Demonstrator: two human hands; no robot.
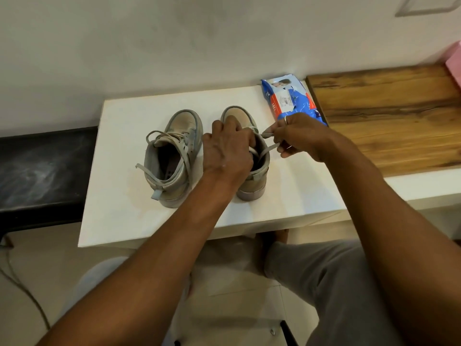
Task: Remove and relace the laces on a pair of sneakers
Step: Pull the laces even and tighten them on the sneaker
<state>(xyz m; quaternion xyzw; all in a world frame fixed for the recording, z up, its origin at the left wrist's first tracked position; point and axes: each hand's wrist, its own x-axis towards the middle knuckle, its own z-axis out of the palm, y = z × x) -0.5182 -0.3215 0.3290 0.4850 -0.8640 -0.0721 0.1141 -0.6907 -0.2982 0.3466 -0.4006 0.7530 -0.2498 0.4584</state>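
Two beige-grey high-top sneakers stand side by side on a white table [119, 196], toes toward the wall. The left sneaker [172, 158] has loose laces trailing over its collar and side. My left hand [228, 148] grips the top of the right sneaker [252, 181] around its tongue and collar, covering most of the eyelets. My right hand [299, 138], a ring on one finger, pinches the right sneaker's lace [268, 149] just to the right of the shoe, with the lace drawn out sideways.
A blue and red plastic packet [287, 101] lies at the table's back right corner. A wooden shelf [389, 116] adjoins on the right, a dark bench [42, 166] on the left. The wall stands close behind. My knees are under the table's front edge.
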